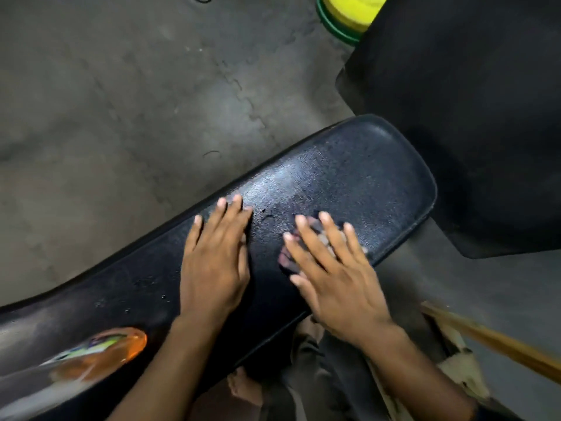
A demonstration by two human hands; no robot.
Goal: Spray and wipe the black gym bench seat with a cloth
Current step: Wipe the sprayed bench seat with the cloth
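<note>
The black gym bench seat (pixel 349 177) runs diagonally from lower left to upper right, with wet droplets and a shiny damp patch on it. My left hand (pixel 215 262) lies flat on the seat, fingers spread, holding nothing. My right hand (pixel 331 268) presses flat on a dark cloth (pixel 288 258), which shows between and beside the fingers and is mostly hidden under the palm. An orange spray bottle (pixel 100 354), blurred, lies on the seat at the lower left.
Grey floor mats (pixel 121 101) lie to the left. A large black pad (pixel 470 117) stands at the upper right, yellow and green discs (pixel 343 16) behind it. A wooden stick (pixel 491 341) crosses the lower right. My feet and trousers (pixel 303 375) show below the seat.
</note>
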